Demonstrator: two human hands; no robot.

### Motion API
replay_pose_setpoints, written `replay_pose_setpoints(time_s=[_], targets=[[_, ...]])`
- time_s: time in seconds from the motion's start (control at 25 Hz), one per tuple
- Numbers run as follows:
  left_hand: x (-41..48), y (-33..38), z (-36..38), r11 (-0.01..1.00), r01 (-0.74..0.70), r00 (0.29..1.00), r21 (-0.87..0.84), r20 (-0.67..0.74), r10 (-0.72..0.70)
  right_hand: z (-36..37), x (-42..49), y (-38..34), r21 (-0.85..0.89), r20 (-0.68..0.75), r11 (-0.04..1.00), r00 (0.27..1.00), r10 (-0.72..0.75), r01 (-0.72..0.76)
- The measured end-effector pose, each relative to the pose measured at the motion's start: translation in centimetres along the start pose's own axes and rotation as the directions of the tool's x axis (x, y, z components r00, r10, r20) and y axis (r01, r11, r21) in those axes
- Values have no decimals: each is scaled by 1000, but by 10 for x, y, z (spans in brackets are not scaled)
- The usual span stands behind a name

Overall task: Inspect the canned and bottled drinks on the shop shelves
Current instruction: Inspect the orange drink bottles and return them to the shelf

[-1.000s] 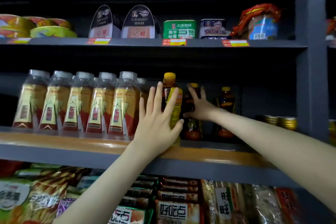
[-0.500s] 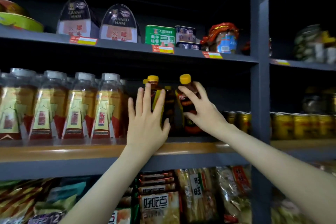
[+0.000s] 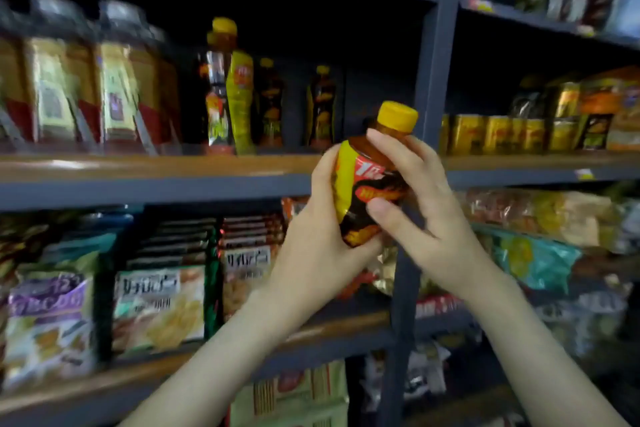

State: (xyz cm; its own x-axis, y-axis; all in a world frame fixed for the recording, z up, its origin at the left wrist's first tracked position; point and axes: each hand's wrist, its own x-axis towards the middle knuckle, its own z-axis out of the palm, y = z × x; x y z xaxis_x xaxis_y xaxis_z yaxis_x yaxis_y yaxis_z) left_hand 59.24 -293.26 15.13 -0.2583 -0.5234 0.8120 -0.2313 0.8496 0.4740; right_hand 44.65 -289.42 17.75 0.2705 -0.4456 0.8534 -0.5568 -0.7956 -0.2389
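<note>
Here both grips clamp one tilted bottle; left hand low, right hand across its front.

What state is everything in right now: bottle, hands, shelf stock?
held bottle, capped, tilted, off the shelf.
left hand, grips the held bottle's lower half.
right hand, fingers and thumb curled round its upper half.
yellow-capped bottles, upright on the shelf, capped.
white-capped bottles, upright in a row, blurred.
yellow cans, standing on the shelf right of the post.
</note>
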Motion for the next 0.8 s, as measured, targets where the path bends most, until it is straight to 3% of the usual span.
replay_pose_setpoints(time_s=[0.08,0.16,0.24,0.36,0.48,0.6,0.68,0.8], targets=[[-50,-16,11,974,208,974,-90,114,-197,15,-38,15,90,119,987,985,125,-136],[-98,-32,16,886,442,887,-140,214,-409,38,-76,28,127,289,954,930,225,-270],[-138,-44,12,728,659,747,-188,273,-606,64,-112,37,168,463,922,854,237,-348],[-181,-45,0,424,830,539,-361,324,-778,101,-156,42,213,601,912,783,161,-351],[-201,-35,-13,135,851,359,-508,373,-855,132,-177,39,123,625,977,779,60,-174],[-220,-37,-26,-100,835,184,-541,447,-875,155,-180,35,101,641,993,760,-106,53],[-233,-40,-32,-151,811,153,-565,454,-878,169,-181,32,123,618,977,757,-211,172],[-232,-42,-36,-196,708,199,-678,458,-866,183,-186,34,175,500,945,802,-328,278]])
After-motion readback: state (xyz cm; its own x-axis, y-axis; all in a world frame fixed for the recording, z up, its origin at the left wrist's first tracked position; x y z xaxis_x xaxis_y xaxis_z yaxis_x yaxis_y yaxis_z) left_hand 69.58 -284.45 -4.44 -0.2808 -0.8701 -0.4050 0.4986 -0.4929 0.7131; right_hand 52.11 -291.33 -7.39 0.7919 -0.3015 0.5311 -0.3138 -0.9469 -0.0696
